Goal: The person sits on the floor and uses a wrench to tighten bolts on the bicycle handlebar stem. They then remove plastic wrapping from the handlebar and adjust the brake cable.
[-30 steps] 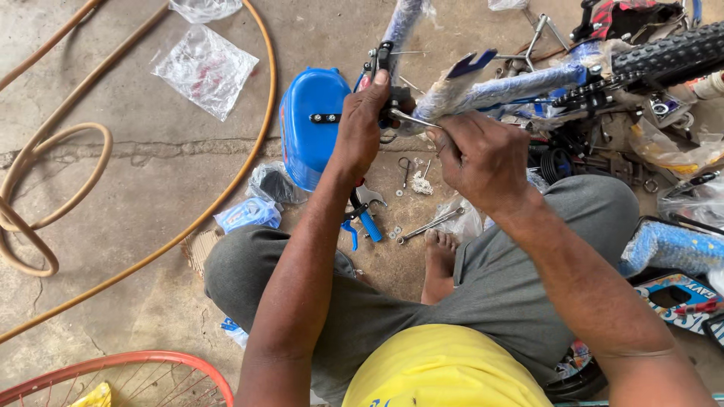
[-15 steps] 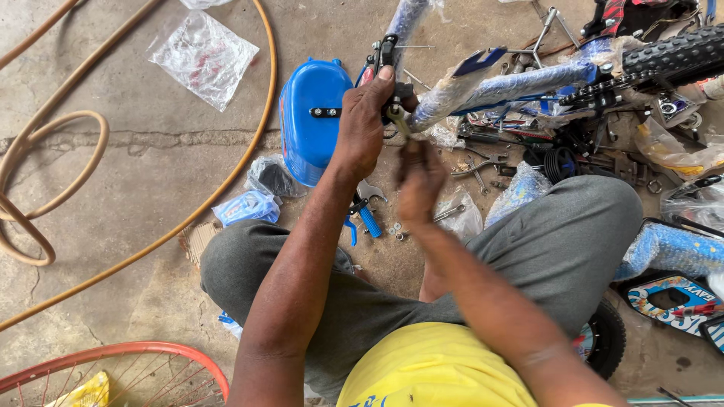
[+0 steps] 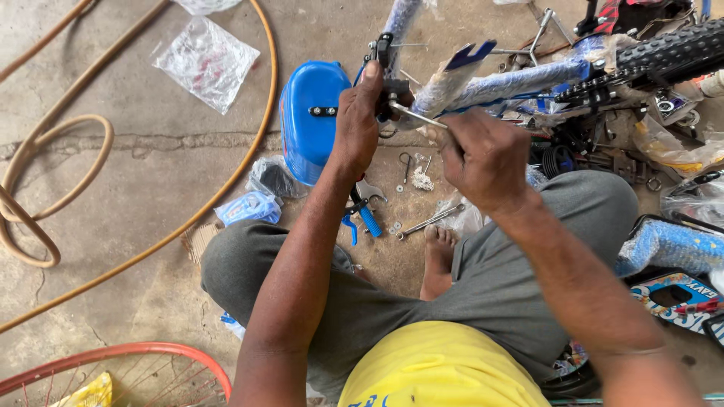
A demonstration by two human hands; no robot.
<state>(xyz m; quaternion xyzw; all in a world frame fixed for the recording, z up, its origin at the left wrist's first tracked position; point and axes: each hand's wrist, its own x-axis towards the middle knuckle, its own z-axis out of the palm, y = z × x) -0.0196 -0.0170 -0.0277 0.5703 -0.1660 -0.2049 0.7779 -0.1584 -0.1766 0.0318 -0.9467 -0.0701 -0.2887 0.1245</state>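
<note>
Metal rod (image 3: 417, 115) is pinched by right hand (image 3: 483, 154) fingers; left hand (image 3: 358, 120) grips the black fitting (image 3: 392, 90).

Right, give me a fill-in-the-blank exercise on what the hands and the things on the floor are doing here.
1. The left hand grips a black metal fitting on the wrapped ____ bicycle frame.
2. The right hand holds a thin silver metal ____ against that fitting.
3. The glossy blue plastic box lies on the ____ floor.
4. The blue-handled pliers lie beside the person's bare ____.

Missing words: blue; rod; concrete; foot
</note>
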